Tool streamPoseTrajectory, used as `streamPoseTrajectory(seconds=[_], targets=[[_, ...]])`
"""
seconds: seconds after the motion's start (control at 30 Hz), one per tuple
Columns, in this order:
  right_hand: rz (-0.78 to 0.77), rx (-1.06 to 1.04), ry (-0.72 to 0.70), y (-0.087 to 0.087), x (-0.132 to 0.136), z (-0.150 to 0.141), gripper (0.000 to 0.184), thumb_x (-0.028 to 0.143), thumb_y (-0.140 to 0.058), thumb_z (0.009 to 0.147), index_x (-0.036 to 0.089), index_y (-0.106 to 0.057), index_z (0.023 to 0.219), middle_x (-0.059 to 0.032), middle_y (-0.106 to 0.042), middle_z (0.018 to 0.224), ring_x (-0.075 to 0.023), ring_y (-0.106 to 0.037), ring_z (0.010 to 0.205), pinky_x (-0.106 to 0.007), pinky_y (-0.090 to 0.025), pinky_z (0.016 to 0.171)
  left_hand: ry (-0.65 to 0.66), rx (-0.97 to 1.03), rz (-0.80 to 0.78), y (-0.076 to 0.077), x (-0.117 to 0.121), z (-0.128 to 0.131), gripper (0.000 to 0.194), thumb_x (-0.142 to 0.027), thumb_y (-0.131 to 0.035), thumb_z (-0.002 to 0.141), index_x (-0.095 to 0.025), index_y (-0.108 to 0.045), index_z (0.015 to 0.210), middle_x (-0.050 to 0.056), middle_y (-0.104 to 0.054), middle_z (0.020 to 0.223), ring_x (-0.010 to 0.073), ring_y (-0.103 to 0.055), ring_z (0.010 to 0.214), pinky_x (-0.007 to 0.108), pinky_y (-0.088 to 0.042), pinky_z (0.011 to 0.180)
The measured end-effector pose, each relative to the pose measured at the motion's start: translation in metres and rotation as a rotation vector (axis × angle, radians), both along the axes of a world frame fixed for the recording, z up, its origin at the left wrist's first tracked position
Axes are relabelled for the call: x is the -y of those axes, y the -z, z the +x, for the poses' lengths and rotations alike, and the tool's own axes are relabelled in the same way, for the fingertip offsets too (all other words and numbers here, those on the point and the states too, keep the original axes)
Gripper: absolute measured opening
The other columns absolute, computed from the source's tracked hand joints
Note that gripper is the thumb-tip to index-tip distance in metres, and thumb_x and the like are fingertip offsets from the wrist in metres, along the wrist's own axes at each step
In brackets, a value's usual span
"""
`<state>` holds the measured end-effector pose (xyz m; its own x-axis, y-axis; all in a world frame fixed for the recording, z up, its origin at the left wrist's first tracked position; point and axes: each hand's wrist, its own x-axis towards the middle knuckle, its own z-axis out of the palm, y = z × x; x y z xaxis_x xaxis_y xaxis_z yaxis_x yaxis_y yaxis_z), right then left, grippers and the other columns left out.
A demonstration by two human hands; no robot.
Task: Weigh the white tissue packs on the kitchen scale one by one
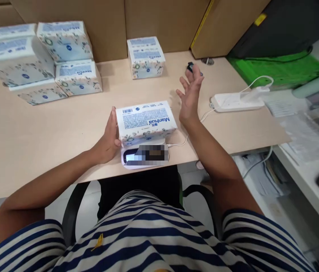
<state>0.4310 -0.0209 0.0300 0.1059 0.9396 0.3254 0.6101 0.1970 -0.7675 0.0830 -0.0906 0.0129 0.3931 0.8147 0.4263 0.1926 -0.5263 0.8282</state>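
A white tissue pack (147,120) with blue print and a floral edge rests on a small white scale (125,164) near the table's front edge. The scale's lit display is partly blurred out. Against the pack's left end lies my left hand (108,140), its fingers stretched out and flat, not wrapped round it. Off the pack's right end, my right hand (190,97) is raised with spread fingers and nothing in it.
Several tissue packs (76,77) are stacked at the back left, and more tissue packs (147,68) stand at the back middle. Cardboard boxes (159,22) line the rear. A power strip (230,102) and a white cable (183,142) lie on the right, near a green crate (284,71).
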Motion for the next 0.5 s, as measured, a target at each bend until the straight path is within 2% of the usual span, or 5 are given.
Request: streamPoseTrajectory(seconds=[0.1,0.23,0.3,0.4,0.5], targets=[[0.010,-0.031,-0.002,0.005,0.001,0.003,0.118,0.113,-0.013,0.085,0.053,0.000,0.185,-0.0026,-0.028,0.191,-0.0439,-0.016,0.181,-0.079,-0.031,0.136,0.067,-0.010,-0.109,-0.005,-0.012,-0.016,0.123,-0.106,-0.054,0.087,-0.032,-0.026,0.182,0.008,-0.021,0.196,0.0479,-0.009,0.182,0.069,-0.026,0.147],[-0.030,-0.052,-0.031,-0.003,0.011,-0.008,0.112,0.113,-0.021,0.085,0.059,-0.010,0.183,-0.0006,-0.037,0.187,-0.0434,-0.014,0.181,-0.080,-0.029,0.137,-0.025,-0.008,-0.253,-0.011,-0.020,-0.024,0.125,-0.108,-0.041,0.086,-0.035,-0.015,0.184,0.005,-0.013,0.198,0.0500,-0.011,0.181,0.068,-0.027,0.146],[-0.050,-0.044,-0.058,-0.006,0.014,-0.016,0.112,0.113,-0.025,0.086,0.059,-0.009,0.183,-0.0015,-0.039,0.186,-0.0453,-0.017,0.180,-0.082,-0.031,0.135,-0.069,0.011,-0.276,-0.009,-0.024,-0.025,0.122,-0.107,-0.033,0.087,-0.038,-0.010,0.185,0.002,-0.013,0.198,0.0476,-0.015,0.180,0.067,-0.030,0.145],[-0.047,-0.038,-0.089,-0.006,0.015,-0.026,0.116,0.113,-0.022,0.086,0.056,-0.001,0.184,-0.0028,-0.032,0.189,-0.0453,-0.024,0.179,-0.079,-0.036,0.133,-0.149,0.053,-0.246,-0.001,-0.035,-0.029,0.120,-0.107,-0.026,0.087,-0.040,-0.006,0.185,0.000,-0.013,0.198,0.0425,-0.016,0.181,0.064,-0.030,0.145],[-0.030,-0.032,-0.096,0.000,0.016,-0.031,0.119,0.114,-0.018,0.084,0.053,0.005,0.184,-0.0047,-0.024,0.192,-0.0441,-0.030,0.177,-0.074,-0.043,0.130,-0.224,0.094,-0.253,0.007,-0.047,-0.031,0.129,-0.112,-0.023,0.082,-0.038,-0.003,0.186,0.006,-0.013,0.197,0.0401,-0.016,0.182,0.064,-0.030,0.144]])
